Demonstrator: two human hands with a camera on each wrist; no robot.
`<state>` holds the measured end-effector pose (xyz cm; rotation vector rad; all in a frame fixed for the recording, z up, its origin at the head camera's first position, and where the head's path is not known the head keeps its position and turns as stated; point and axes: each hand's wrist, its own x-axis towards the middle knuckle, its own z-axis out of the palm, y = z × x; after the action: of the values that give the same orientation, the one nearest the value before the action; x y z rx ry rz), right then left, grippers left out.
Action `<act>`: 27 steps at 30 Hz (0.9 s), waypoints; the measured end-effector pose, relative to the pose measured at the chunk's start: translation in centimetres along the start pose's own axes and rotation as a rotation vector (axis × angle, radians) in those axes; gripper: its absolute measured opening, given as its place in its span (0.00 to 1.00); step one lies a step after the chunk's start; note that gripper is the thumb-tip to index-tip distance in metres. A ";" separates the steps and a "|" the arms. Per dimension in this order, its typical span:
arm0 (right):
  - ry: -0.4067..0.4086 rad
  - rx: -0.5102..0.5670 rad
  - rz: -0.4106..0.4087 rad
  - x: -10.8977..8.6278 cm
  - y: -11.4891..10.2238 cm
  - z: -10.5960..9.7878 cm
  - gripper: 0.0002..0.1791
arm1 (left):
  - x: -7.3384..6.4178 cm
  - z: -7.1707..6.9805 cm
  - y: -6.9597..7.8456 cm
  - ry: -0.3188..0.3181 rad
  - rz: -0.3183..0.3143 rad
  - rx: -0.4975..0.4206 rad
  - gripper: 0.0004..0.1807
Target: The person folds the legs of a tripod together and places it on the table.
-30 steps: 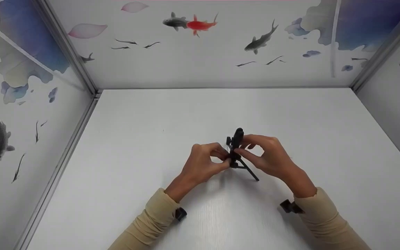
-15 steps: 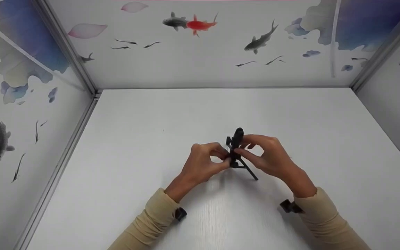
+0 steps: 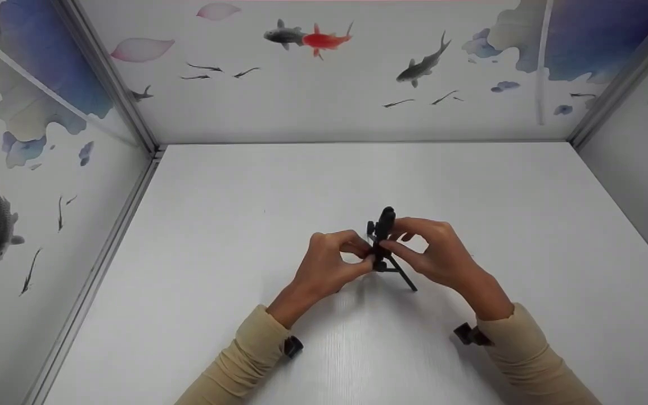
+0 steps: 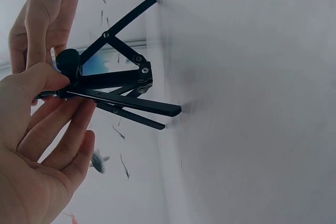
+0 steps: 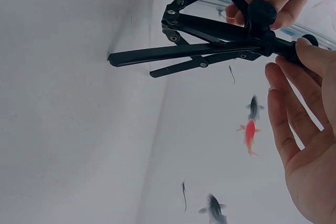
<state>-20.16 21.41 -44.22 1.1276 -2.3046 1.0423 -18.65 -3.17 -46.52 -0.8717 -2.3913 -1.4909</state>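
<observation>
A small black tripod (image 3: 385, 224) stands on the white table between both hands, its legs part-way spread. In the left wrist view, the thumb and fingers of my left hand (image 3: 324, 264) pinch the tripod (image 4: 126, 100) near the top of its legs, close to a round knob (image 4: 68, 60). My right hand (image 3: 442, 256) grips the narrow upper part of the tripod from the other side, as the right wrist view shows. Hinged braces (image 5: 181, 43) join the legs to the centre column. Fingers hide part of the tripod's top.
The white table (image 3: 245, 185) is bounded by a back wall (image 3: 324, 112) and a left wall (image 3: 104, 180) printed with fish and leaves. Metal rails run along the corners. Small black cameras sit at both sleeve cuffs (image 3: 259, 326).
One tripod leg's tip has drawn slightly inward, toward the centre. Both hands keep their holds and stay nearly still.
</observation>
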 end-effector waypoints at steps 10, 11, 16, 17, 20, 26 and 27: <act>-0.015 -0.009 0.021 0.1 -0.1 -0.1 0.15 | 0.0 0.0 -0.1 0.007 0.017 -0.008 0.04; -0.016 -0.010 0.022 0.1 -0.1 -0.1 0.15 | 0.0 0.0 -0.1 0.007 0.018 -0.008 0.04; -0.018 -0.007 0.025 0.1 -0.1 -0.1 0.15 | 0.1 0.0 -0.1 0.009 0.017 -0.001 0.04; -0.019 -0.005 0.027 0.1 -0.1 -0.1 0.15 | 0.1 0.0 -0.1 0.010 0.016 0.000 0.04; -0.023 0.002 0.034 0.1 -0.2 -0.2 0.15 | 0.1 0.0 -0.1 0.014 0.018 0.002 0.04; -0.019 0.012 0.027 0.1 -0.2 -0.2 0.15 | 0.1 0.0 0.0 0.017 0.024 0.004 0.04; -0.016 0.016 0.023 0.1 -0.2 -0.1 0.15 | 0.1 0.0 0.0 0.017 0.024 0.005 0.04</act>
<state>-20.07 21.41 -44.01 1.1221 -2.3313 1.0658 -18.73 -3.13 -46.51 -0.8806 -2.3629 -1.4769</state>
